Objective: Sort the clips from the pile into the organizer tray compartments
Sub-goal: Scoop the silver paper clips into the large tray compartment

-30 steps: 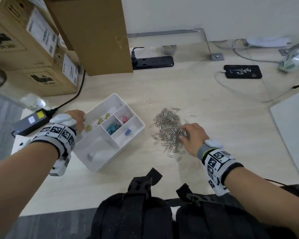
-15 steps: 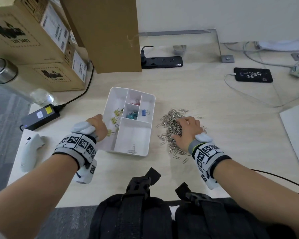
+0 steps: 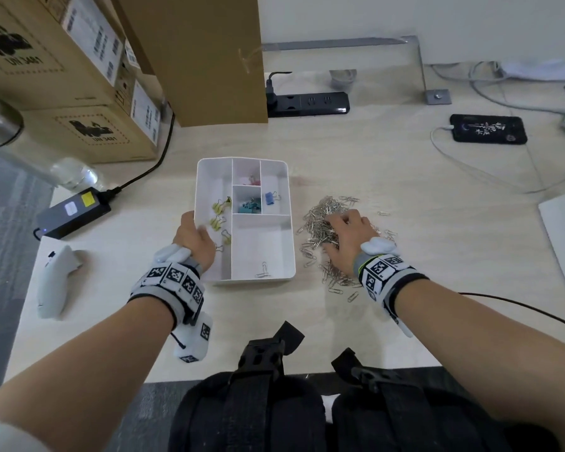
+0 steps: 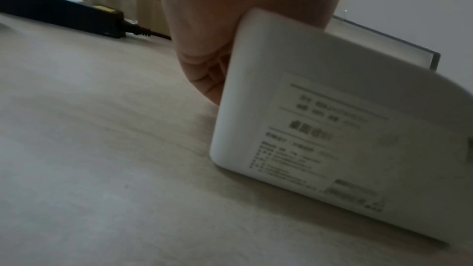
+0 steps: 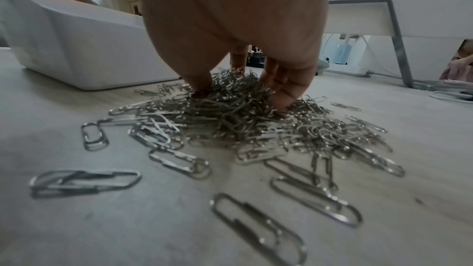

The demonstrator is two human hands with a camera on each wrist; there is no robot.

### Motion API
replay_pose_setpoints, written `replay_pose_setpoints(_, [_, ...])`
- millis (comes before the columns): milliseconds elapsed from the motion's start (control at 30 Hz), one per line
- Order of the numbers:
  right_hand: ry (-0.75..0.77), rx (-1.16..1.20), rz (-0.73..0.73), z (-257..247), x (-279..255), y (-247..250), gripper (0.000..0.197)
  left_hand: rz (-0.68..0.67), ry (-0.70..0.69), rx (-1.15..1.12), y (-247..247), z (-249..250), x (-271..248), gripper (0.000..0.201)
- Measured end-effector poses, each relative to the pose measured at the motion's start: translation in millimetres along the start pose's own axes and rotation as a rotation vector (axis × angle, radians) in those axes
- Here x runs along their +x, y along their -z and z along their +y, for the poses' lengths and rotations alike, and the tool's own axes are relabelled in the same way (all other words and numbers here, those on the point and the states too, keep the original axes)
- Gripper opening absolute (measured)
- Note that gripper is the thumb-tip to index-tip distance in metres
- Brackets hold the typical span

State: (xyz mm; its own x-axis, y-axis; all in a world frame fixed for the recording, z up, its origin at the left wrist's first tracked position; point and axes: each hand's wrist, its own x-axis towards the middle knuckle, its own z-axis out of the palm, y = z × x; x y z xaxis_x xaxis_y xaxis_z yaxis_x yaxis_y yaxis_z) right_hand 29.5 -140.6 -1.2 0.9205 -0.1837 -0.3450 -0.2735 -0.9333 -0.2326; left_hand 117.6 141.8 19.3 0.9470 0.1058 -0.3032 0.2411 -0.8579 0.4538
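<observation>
A white organizer tray (image 3: 261, 243) lies left of a heap of silver paper clips (image 3: 320, 223). My left hand (image 3: 193, 238) grips the tray's left wall, thumb inside, and the left wrist view shows the tray (image 4: 320, 108) tipped up with its labelled underside showing. Yellow binder clips (image 3: 219, 220), teal ones (image 3: 250, 205), a blue one (image 3: 269, 198) and pink ones (image 3: 253, 181) sit in separate compartments. Two paper clips (image 3: 263, 270) lie in the large compartment. My right hand (image 3: 348, 236) is on the heap (image 5: 230, 120), its thumb and fingers (image 5: 281, 92) dug in around a bunch.
Cardboard boxes (image 3: 62, 76) and a power strip (image 3: 307, 104) stand at the back. A black power adapter (image 3: 74, 210) and a white controller (image 3: 54, 282) lie to the left. A phone on a cable (image 3: 488, 128) lies back right. A black bag (image 3: 274, 402) sits at the front edge.
The tray has turned from a diagonal to square with the desk edge and now sits closer to the heap. My right hand has slid further onto the heap.
</observation>
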Motion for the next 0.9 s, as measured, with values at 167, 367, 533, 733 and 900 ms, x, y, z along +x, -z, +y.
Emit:
replay_pose_setpoints(167, [-0.002,0.102,-0.028,0,5,1,0.037,0.000,0.008,0.038,-10,-5,5,0.023])
replay_pose_setpoints(367, [-0.103,0.297,0.025,5,5,10,0.023,-0.002,0.016,0.059,-10,-5,5,0.023])
replay_pose_setpoints(533, [-0.284,0.501,0.027,15,2,16,0.022,0.035,-0.009,0.073,-13,-8,5,0.022])
replay_pose_setpoints(733, [-0.387,0.694,0.080,18,-2,15,0.021,0.067,-0.026,0.071,-16,-9,6,0.021])
replay_pose_setpoints(900, [-0.375,0.755,0.101,12,-6,21,0.019,0.068,-0.031,0.065,-17,-11,9,0.019])
